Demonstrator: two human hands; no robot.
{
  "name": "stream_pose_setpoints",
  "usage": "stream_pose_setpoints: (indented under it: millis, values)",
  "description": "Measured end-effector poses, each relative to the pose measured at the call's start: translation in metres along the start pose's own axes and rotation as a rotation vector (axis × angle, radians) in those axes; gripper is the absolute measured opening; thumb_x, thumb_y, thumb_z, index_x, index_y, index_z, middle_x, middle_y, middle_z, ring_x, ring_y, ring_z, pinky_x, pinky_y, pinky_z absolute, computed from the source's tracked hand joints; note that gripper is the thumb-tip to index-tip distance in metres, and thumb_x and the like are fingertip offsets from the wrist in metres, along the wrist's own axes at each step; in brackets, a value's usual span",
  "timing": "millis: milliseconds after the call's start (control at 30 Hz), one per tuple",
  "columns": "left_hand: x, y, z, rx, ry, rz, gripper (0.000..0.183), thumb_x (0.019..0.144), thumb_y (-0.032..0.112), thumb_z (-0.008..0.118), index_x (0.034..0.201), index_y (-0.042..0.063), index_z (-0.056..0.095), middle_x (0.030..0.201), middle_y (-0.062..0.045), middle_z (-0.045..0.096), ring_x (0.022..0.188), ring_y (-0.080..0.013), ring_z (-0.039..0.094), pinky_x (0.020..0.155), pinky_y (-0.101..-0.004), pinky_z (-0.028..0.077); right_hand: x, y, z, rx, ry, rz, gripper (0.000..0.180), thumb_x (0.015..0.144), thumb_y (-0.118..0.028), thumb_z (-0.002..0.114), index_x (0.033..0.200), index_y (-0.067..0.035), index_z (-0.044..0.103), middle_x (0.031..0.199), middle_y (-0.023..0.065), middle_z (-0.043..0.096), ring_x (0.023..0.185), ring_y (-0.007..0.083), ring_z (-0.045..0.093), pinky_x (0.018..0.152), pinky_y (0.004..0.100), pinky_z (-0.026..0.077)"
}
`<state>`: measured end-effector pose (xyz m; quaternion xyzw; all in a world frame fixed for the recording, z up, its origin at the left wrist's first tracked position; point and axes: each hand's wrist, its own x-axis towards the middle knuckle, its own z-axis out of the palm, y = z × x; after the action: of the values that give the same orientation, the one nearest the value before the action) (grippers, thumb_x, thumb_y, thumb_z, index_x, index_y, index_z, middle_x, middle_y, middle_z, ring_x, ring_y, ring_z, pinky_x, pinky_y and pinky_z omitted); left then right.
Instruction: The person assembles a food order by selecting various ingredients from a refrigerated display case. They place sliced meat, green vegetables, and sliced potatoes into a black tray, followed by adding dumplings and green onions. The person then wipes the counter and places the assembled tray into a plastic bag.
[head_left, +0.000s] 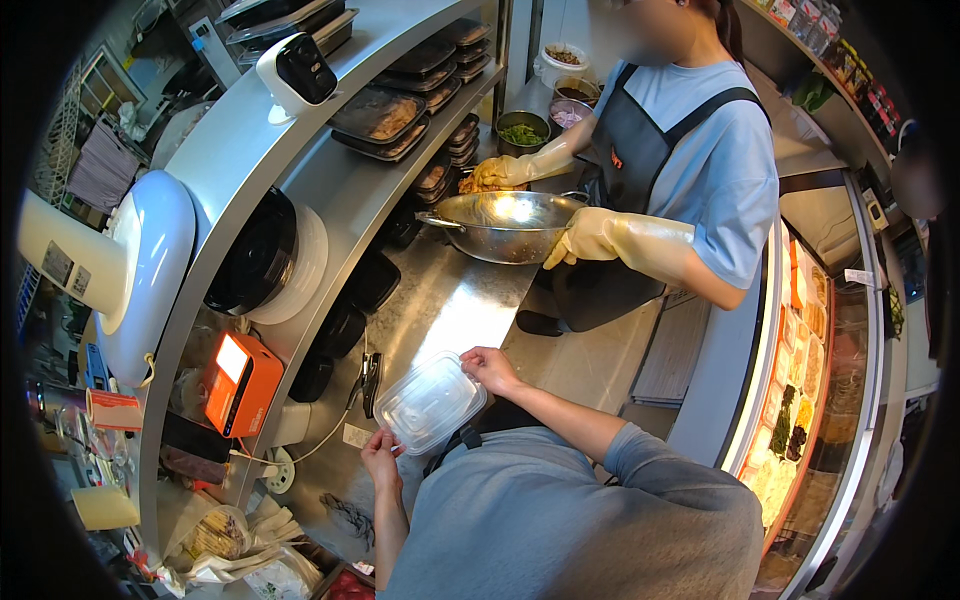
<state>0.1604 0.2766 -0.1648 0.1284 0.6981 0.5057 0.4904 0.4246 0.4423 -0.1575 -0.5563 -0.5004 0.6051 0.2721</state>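
A clear rectangular plastic container lid (430, 403) with rounded corners is held between both hands, in front of my body. My left hand (382, 459) pinches its near left corner. At the opposite corner, my right hand (489, 369) grips the rim with thumb and fingers. Beneath the lid runs a stainless steel counter (442, 307). Just left of the lid lies a black handheld tool (367, 384), too unclear to name, next to a pale cable. A small printed paper slip (358, 436) rests close to my left hand.
Across the counter, a co-worker in rubber gloves (592, 236) tilts a steel basin (510, 225). Lidded food trays (382, 116) and an orange device (244, 382) occupy the left shelving. Black containers (337, 326) stand below. A lit food display case (795, 375) flanks the right.
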Motion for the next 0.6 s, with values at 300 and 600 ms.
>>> stream_pose_setpoints:
  millis: [300,600]
  values:
    - [0.032,0.005,0.027,0.172,-0.147,0.028,0.020,0.098,0.016,0.060,0.108,0.000,0.068,0.080,-0.001,0.062,0.071,-0.0084,0.057,0.061,-0.0252,0.051,-0.009,-0.002,-0.026,-0.171,0.242,-0.042,0.019,0.087,-0.014,0.070,0.102,-0.003,0.072,0.083,0.0058,0.071,0.073,0.0127,0.064,0.070,0.0289,0.053]
    - [0.106,0.037,0.166,0.402,-0.257,0.164,0.029,0.094,0.009,0.061,0.121,-0.002,0.063,0.081,-0.005,0.064,0.069,-0.0105,0.058,0.059,-0.0255,0.052,0.058,0.061,-0.105,0.162,0.474,-0.058,0.015,0.088,-0.010,0.070,0.100,-0.001,0.072,0.078,0.0011,0.068,0.070,0.0082,0.058,0.066,0.0259,0.049]
